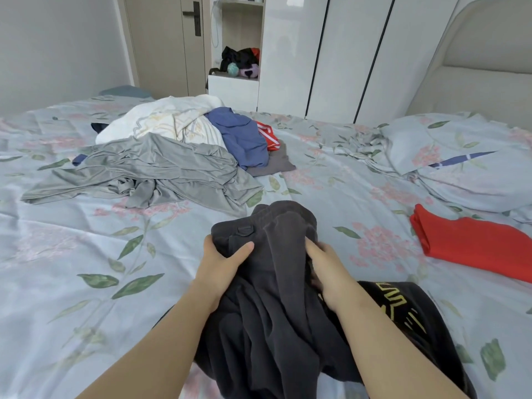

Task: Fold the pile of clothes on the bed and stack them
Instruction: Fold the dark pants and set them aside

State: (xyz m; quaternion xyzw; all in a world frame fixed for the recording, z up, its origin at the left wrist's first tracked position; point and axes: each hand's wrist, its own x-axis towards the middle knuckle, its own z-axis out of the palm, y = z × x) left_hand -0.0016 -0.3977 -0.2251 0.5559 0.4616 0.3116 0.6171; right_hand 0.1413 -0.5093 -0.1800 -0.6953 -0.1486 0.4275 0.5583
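A dark grey pair of trousers (276, 298) hangs bunched in front of me over the bed. My left hand (221, 263) grips its waistband on the left, thumb over the cloth. At the right side of the bunch, my right hand (328, 272) holds a fold, its fingertips tucked into the fabric. A black garment with yellow print (403, 309) lies under my right forearm. Farther back lies the pile: a grey garment (149, 171), a white one (172, 122), a blue one (241, 136) and a red-and-white piece (266, 133). A folded red garment (472, 243) rests at the right.
The bed sheet (72, 254) is pale blue with a flower print. A matching pillow (460, 156) lies at the right below a padded headboard (475, 67). White wardrobe doors (331, 53) and a shelf niche with soft toys (241, 64) stand beyond the bed.
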